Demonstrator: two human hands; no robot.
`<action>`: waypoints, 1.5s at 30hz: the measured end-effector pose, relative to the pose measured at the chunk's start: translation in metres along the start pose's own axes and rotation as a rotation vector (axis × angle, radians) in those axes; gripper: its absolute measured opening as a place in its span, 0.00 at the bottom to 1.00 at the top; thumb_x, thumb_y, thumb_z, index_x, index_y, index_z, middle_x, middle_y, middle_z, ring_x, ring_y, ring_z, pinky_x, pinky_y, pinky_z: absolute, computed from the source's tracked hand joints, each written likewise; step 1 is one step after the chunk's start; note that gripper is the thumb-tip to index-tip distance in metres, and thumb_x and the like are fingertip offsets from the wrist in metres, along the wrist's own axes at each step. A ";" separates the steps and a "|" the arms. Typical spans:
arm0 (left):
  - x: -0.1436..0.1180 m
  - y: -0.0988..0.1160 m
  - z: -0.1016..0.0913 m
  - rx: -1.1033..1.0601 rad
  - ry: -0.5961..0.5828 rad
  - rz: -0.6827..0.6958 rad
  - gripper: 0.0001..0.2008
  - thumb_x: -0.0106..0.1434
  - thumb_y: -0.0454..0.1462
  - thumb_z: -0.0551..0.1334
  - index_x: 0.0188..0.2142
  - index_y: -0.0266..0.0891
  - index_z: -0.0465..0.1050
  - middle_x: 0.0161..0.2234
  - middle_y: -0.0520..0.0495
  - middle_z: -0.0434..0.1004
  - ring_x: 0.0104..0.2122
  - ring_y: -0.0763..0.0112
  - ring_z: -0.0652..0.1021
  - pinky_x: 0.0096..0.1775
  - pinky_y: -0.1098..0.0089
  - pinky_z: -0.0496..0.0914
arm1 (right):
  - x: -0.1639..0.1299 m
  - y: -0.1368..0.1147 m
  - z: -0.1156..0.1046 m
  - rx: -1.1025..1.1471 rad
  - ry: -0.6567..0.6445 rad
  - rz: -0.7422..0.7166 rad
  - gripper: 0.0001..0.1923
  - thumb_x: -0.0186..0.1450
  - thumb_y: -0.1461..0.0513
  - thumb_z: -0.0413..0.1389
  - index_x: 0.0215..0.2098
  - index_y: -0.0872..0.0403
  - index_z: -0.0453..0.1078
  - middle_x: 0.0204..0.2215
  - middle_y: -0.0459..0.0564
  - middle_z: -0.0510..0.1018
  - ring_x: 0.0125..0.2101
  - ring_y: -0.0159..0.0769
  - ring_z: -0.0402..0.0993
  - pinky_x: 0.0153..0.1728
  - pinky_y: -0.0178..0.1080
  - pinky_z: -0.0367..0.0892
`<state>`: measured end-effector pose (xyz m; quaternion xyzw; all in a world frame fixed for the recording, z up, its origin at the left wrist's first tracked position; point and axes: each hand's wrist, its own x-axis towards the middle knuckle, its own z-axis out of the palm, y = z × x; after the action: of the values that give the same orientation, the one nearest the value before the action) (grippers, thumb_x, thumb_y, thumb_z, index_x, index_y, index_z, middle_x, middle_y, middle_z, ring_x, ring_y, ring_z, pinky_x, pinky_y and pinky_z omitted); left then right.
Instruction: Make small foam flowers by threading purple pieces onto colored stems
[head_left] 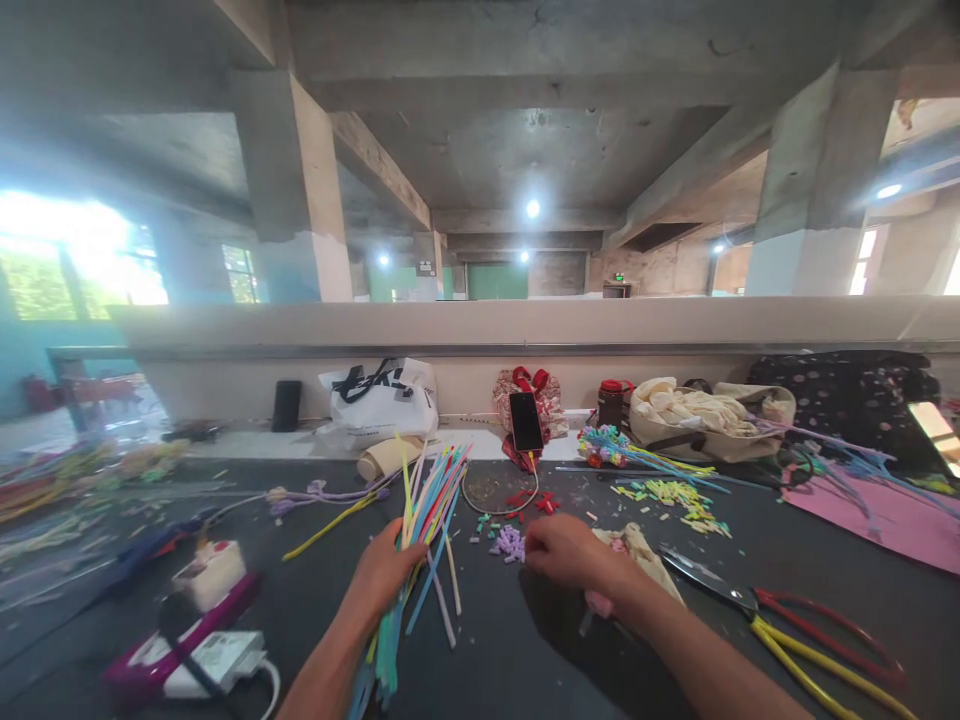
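Observation:
My left hand [386,570] is wrapped round a bundle of coloured pipe cleaners [442,490], which stand tilted over the dark table with their lower ends spread below the hand. My right hand [559,550] is low over the table, its fingers curled together at the edge of a pile of short purple pieces [510,543]. Whatever its fingertips may hold is hidden. Red pieces [546,502] lie just beyond that hand. Under the right forearm, a crumpled beige cloth [637,555] shows in part. Large scissors [750,605] with one red and one yellow handle rest farther right, blades apart.
A phone [526,420] leans on a red patterned bag, its cable looping forward. Yellow-green cut pieces [675,500] lie at the right. A purple power strip [187,640] with chargers sits at the left. A white bag [386,400] and a fabric basket [712,420] line the back.

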<state>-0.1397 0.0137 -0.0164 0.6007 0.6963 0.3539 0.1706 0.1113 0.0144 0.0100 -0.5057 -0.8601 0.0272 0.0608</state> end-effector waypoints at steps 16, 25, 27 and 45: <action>-0.002 0.003 -0.001 -0.054 -0.013 -0.039 0.16 0.44 0.39 0.56 0.35 0.36 0.68 0.30 0.46 0.75 0.32 0.62 0.73 0.30 0.72 0.62 | -0.017 0.031 0.000 0.000 -0.095 -0.072 0.10 0.46 0.66 0.51 0.22 0.51 0.73 0.20 0.44 0.76 0.23 0.31 0.68 0.20 0.30 0.51; -0.005 0.001 0.000 -0.273 -0.114 -0.059 0.11 0.45 0.34 0.54 0.31 0.36 0.67 0.21 0.52 0.73 0.23 0.69 0.73 0.25 0.73 0.64 | 0.002 0.004 -0.002 0.037 0.036 -0.070 0.12 0.52 0.64 0.47 0.31 0.53 0.70 0.28 0.48 0.76 0.29 0.34 0.69 0.24 0.31 0.54; -0.005 0.001 0.001 -0.329 -0.124 -0.076 0.11 0.47 0.34 0.53 0.32 0.36 0.66 0.20 0.52 0.74 0.22 0.70 0.74 0.24 0.73 0.65 | 0.007 -0.009 -0.001 0.052 0.047 -0.094 0.12 0.53 0.64 0.47 0.31 0.52 0.70 0.29 0.47 0.76 0.31 0.34 0.69 0.26 0.31 0.55; 0.002 -0.015 0.002 -0.380 0.022 -0.112 0.10 0.47 0.33 0.56 0.32 0.36 0.67 0.24 0.49 0.75 0.24 0.70 0.75 0.25 0.74 0.65 | 0.042 -0.050 0.010 0.251 0.176 -0.062 0.11 0.52 0.67 0.47 0.27 0.54 0.72 0.25 0.47 0.77 0.28 0.32 0.71 0.26 0.30 0.58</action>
<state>-0.1492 0.0161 -0.0275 0.5141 0.6510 0.4756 0.2927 0.0462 0.0271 0.0084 -0.4677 -0.8565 0.0882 0.1994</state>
